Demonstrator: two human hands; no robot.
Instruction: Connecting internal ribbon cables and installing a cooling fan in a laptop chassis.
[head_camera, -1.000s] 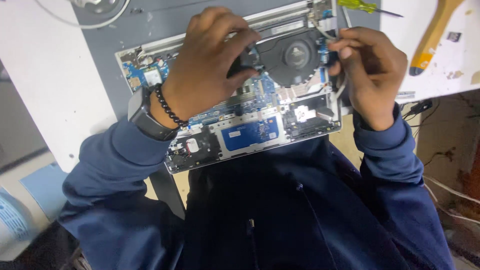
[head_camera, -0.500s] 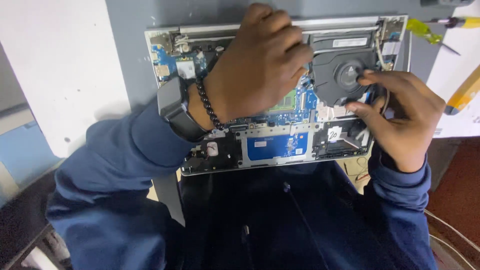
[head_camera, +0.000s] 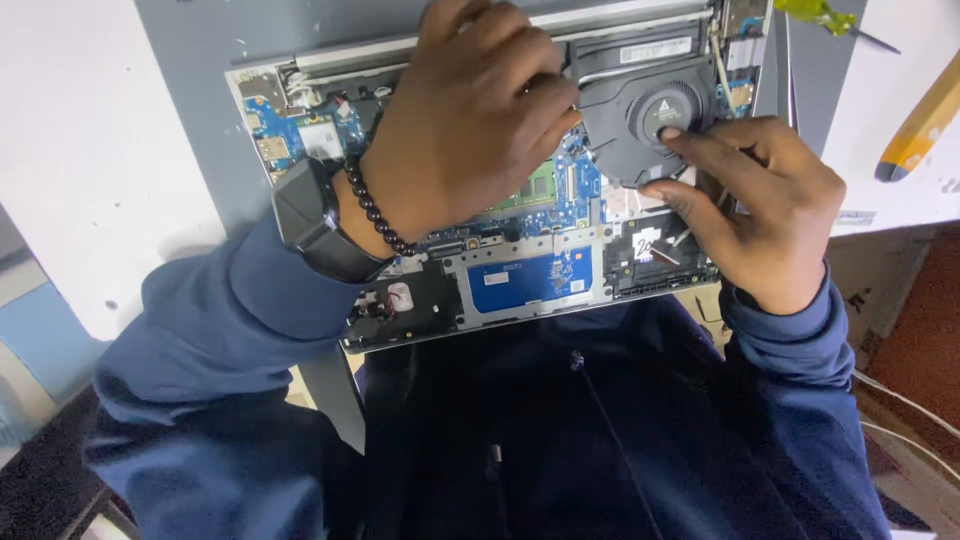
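It was a repair workshop: my opened laptop (head_camera: 520, 270) lay mid-frame, screwdrivers (head_camera: 915, 135) at upper right, scuffed white bench (head_camera: 90, 150) left.
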